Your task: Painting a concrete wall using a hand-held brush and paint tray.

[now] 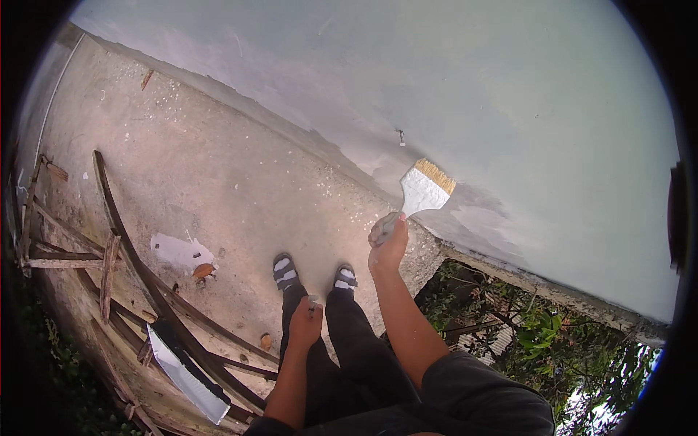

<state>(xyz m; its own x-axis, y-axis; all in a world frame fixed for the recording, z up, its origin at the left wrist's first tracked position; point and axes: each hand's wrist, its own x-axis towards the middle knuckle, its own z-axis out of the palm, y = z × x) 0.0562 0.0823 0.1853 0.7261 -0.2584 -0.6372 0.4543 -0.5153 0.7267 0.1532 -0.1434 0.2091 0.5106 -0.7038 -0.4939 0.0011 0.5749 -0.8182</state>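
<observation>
My right hand [387, 240] grips the handle of a wide paintbrush [425, 190] with pale bristles and a white, paint-coated ferrule. The brush is at the lower part of a pale grey-green wall [552, 109] with uneven purplish-grey patches along its bottom; whether the bristles touch it, I cannot tell. A small metal fitting [401, 138] sticks out of the wall just above the brush. My left hand [305, 323], lower and further left over my legs, is closed around a small greyish object [314, 304] that I cannot make out.
I stand in sandals on a speckled concrete ledge [218, 167]. Weathered wooden strips [120, 232] lie along its left side, with a white-and-dark tray [182, 370] on them. A dry leaf [204, 270] lies beside a white patch. Foliage [545, 327] shows beyond the wall's lower right edge.
</observation>
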